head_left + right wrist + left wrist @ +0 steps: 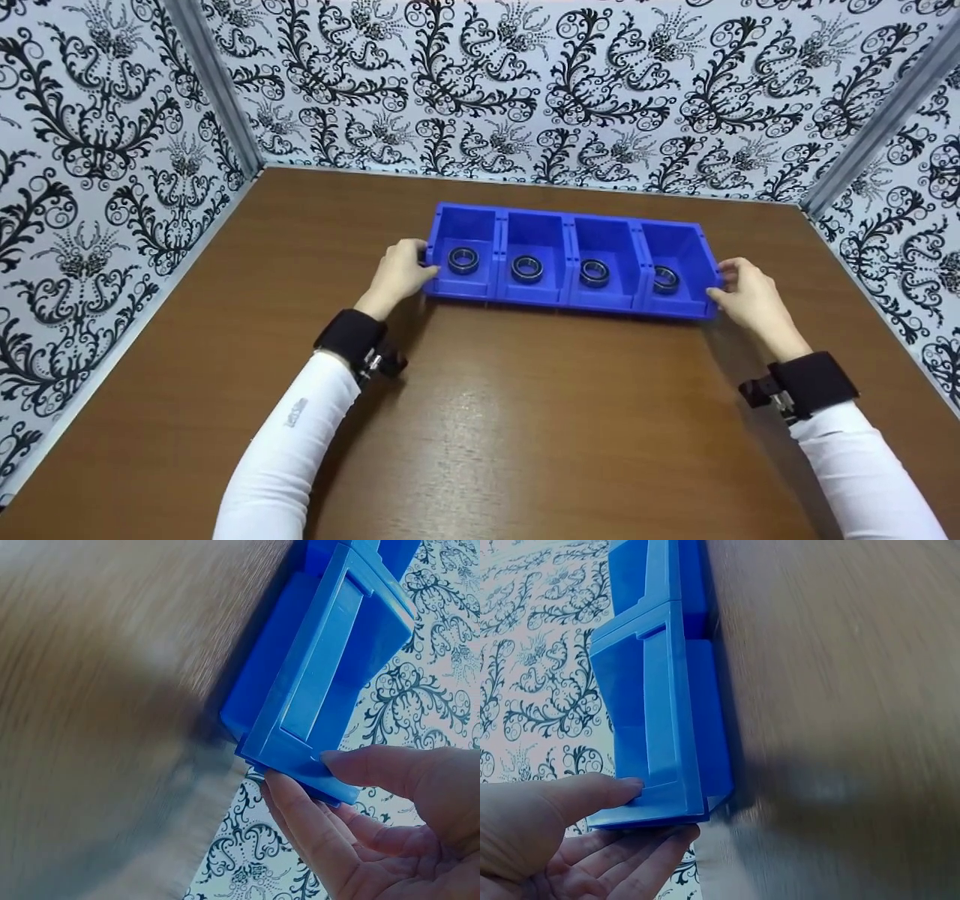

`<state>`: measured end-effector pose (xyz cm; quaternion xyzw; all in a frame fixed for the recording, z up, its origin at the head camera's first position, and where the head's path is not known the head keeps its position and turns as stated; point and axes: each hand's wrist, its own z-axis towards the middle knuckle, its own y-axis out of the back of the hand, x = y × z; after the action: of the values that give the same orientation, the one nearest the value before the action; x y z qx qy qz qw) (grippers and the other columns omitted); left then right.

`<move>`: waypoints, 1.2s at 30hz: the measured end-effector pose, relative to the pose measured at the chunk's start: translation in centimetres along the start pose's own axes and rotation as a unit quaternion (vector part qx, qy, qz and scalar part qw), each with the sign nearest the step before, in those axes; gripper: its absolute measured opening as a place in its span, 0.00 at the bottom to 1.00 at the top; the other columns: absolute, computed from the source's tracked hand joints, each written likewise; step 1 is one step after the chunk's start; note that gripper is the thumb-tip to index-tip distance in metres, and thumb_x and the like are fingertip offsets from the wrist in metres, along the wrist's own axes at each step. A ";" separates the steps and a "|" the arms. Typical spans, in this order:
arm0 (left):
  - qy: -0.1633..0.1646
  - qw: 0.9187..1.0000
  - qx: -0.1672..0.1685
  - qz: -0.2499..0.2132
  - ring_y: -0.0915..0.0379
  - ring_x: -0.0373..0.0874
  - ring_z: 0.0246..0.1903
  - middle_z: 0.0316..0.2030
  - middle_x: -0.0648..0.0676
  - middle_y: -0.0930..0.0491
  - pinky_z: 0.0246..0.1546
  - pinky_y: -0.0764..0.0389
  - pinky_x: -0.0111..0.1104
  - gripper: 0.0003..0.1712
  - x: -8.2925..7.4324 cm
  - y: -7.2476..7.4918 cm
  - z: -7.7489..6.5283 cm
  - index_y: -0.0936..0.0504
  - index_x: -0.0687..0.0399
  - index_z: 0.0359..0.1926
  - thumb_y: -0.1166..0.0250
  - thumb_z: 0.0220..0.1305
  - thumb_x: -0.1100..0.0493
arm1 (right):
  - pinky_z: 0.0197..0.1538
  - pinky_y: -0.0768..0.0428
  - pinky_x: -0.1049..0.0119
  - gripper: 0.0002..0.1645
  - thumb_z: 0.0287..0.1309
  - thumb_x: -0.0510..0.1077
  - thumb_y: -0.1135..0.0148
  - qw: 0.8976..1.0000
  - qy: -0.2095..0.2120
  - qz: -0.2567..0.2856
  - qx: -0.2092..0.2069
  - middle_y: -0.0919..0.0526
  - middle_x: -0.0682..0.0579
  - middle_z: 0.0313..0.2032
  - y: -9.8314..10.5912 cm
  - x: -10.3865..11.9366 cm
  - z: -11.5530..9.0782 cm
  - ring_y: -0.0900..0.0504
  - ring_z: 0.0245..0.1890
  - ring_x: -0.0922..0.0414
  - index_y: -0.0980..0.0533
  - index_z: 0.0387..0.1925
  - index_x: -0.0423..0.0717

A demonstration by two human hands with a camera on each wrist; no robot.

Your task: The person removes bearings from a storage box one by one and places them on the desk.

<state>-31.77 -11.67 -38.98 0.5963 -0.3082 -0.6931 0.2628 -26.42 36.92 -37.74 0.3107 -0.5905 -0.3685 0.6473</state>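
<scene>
A row of joined blue storage bins (pixel 529 294) sits toward the back of the table. Each compartment holds one dark ring-shaped bearing, among them the leftmost bearing (pixel 463 260) and the rightmost bearing (pixel 665 280). At the row's left end my left hand (pixel 399 271) grips the side wall, thumb on the inside and fingers beneath or outside, as the left wrist view shows on the end bin (pixel 660 705). My right hand (pixel 752 298) pinches the opposite end; in the right wrist view its thumb lies over the edge of the bin (pixel 307 705).
The brown wooden table (pixel 480 420) spreads out in front of the bins. Behind it stands a patterned back wall (pixel 495 97), with a patterned side wall (pixel 82 225) at the left and another at the right. Each wrist wears a black strap with a small camera.
</scene>
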 end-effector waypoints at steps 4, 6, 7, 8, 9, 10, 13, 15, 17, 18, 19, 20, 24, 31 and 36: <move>0.000 1.000 0.003 -0.005 0.18 0.61 0.57 0.57 0.69 0.17 0.62 0.19 0.50 0.27 0.3 0.4 -0.3 0.22 0.72 0.62 0.33 0.64 0.63 | 0.41 0.18 0.71 0.29 0.66 0.36 0.40 1.000 -0.001 0.007 0.011 0.23 0.20 0.56 -0.1 0.3 0.0 0.20 0.55 0.28 0.35 0.62 0.21; 0.002 1.000 0.003 -0.009 0.17 0.61 0.56 0.56 0.69 0.16 0.61 0.19 0.49 0.27 0.5 0.6 -0.4 0.22 0.72 0.62 0.33 0.64 0.64 | 0.35 0.22 0.80 0.29 0.66 0.36 0.40 1.000 -0.002 0.011 0.017 0.24 0.19 0.56 -0.1 0.4 0.0 0.20 0.55 0.28 0.35 0.62 0.21; 0.002 1.000 0.004 -0.010 0.17 0.61 0.56 0.56 0.68 0.16 0.61 0.18 0.49 0.26 0.6 0.6 -0.5 0.21 0.72 0.61 0.33 0.64 0.64 | 0.32 0.24 0.83 0.29 0.66 0.36 0.40 1.000 -0.003 0.014 0.019 0.24 0.19 0.56 -0.2 0.4 -0.1 0.20 0.55 0.28 0.35 0.62 0.20; 0.002 1.000 0.005 -0.010 0.17 0.61 0.56 0.56 0.69 0.16 0.61 0.18 0.49 0.26 0.7 0.7 -0.5 0.21 0.72 0.61 0.33 0.64 0.64 | 0.32 0.24 0.84 0.29 0.66 0.36 0.40 1.000 -0.004 0.017 0.022 0.24 0.19 0.56 -0.2 0.5 -0.1 0.20 0.55 0.28 0.35 0.62 0.20; 0.000 1.000 0.006 -0.010 0.16 0.61 0.55 0.55 0.69 0.16 0.60 0.18 0.48 0.26 0.9 0.7 -0.6 0.21 0.72 0.61 0.34 0.64 0.64 | 0.31 0.24 0.84 0.29 0.66 0.35 0.40 1.000 -0.003 0.017 0.023 0.25 0.18 0.57 -0.2 0.5 -0.1 0.20 0.56 0.27 0.36 0.62 0.20; 0.000 1.000 0.006 -0.011 0.16 0.61 0.55 0.55 0.69 0.16 0.60 0.18 0.48 0.26 1.0 0.8 -0.6 0.21 0.72 0.61 0.34 0.64 0.64 | 0.31 0.24 0.84 0.29 0.66 0.35 0.40 1.000 -0.004 0.018 0.024 0.25 0.18 0.57 -0.3 0.6 -0.1 0.20 0.56 0.27 0.36 0.62 0.20; -0.003 1.000 0.007 -0.014 0.16 0.61 0.55 0.55 0.69 0.16 0.60 0.17 0.48 0.25 1.3 1.1 -0.8 0.21 0.72 0.61 0.34 0.65 0.64 | 0.32 0.23 0.83 0.30 0.67 0.36 0.39 0.999 -0.007 0.021 0.028 0.25 0.19 0.57 -0.4 0.9 -0.2 0.20 0.56 0.28 0.36 0.63 0.21; -0.005 1.000 0.007 -0.016 0.16 0.61 0.55 0.55 0.70 0.16 0.60 0.17 0.49 0.25 1.6 1.3 -1.0 0.21 0.73 0.60 0.34 0.65 0.65 | 0.33 0.21 0.81 0.30 0.67 0.36 0.39 0.999 -0.008 0.023 0.032 0.25 0.19 0.57 -0.6 1.1 -0.3 0.20 0.56 0.28 0.36 0.63 0.21; -0.006 1.000 0.007 -0.017 0.16 0.62 0.55 0.55 0.70 0.16 0.60 0.17 0.49 0.25 1.8 1.5 -1.2 0.21 0.73 0.60 0.34 0.65 0.65 | 0.34 0.19 0.80 0.30 0.67 0.36 0.39 0.999 -0.007 0.024 0.034 0.24 0.19 0.57 -0.7 1.3 -0.4 0.20 0.56 0.28 0.36 0.63 0.21; -0.007 1.000 0.007 -0.017 0.16 0.62 0.55 0.54 0.70 0.16 0.60 0.17 0.49 0.24 2.0 1.6 -1.3 0.21 0.73 0.60 0.35 0.65 0.65 | 0.34 0.19 0.79 0.30 0.67 0.36 0.39 0.999 -0.006 0.025 0.034 0.24 0.19 0.57 -0.8 1.4 -0.5 0.20 0.56 0.28 0.36 0.63 0.21; -0.007 1.000 0.007 -0.018 0.16 0.62 0.55 0.55 0.70 0.16 0.60 0.17 0.49 0.25 2.1 1.7 -1.3 0.21 0.73 0.60 0.35 0.65 0.65 | 0.34 0.18 0.78 0.30 0.67 0.36 0.39 0.999 -0.005 0.026 0.035 0.24 0.19 0.57 -0.8 1.6 -0.5 0.20 0.56 0.28 0.36 0.63 0.21; -0.007 1.000 0.008 -0.017 0.17 0.62 0.55 0.55 0.70 0.16 0.60 0.17 0.50 0.25 2.2 1.8 -1.4 0.21 0.73 0.61 0.35 0.65 0.65 | 0.35 0.18 0.78 0.30 0.67 0.36 0.39 0.999 -0.004 0.027 0.035 0.24 0.19 0.57 -0.9 1.7 -0.6 0.20 0.56 0.28 0.36 0.63 0.21; -0.004 1.000 0.010 -0.016 0.17 0.63 0.56 0.55 0.70 0.16 0.61 0.18 0.50 0.25 2.5 2.2 -1.8 0.22 0.73 0.61 0.35 0.65 0.65 | 0.35 0.17 0.77 0.30 0.67 0.36 0.39 0.999 -0.002 0.036 0.040 0.24 0.19 0.57 -1.1 2.2 -0.7 0.20 0.56 0.28 0.36 0.63 0.21; -0.002 1.000 0.015 -0.027 0.17 0.63 0.57 0.56 0.71 0.17 0.62 0.18 0.50 0.26 3.0 2.8 -2.4 0.22 0.73 0.62 0.35 0.65 0.65 | 0.37 0.16 0.76 0.30 0.67 0.36 0.39 0.998 0.000 0.042 0.044 0.24 0.20 0.56 -1.4 2.7 -1.0 0.20 0.56 0.29 0.36 0.63 0.22; -0.006 1.000 0.010 -0.019 0.17 0.64 0.55 0.53 0.71 0.16 0.60 0.17 0.51 0.24 3.4 3.2 -2.8 0.21 0.74 0.59 0.35 0.64 0.65 | 0.38 0.14 0.74 0.30 0.67 0.36 0.39 0.998 0.004 0.048 0.049 0.24 0.20 0.56 -1.7 3.1 -1.3 0.20 0.56 0.29 0.36 0.63 0.21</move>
<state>-29.55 -16.60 -39.17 0.6003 -0.3051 -0.6987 0.2415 -25.18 33.37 -37.65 0.3149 -0.6193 -0.3062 0.6509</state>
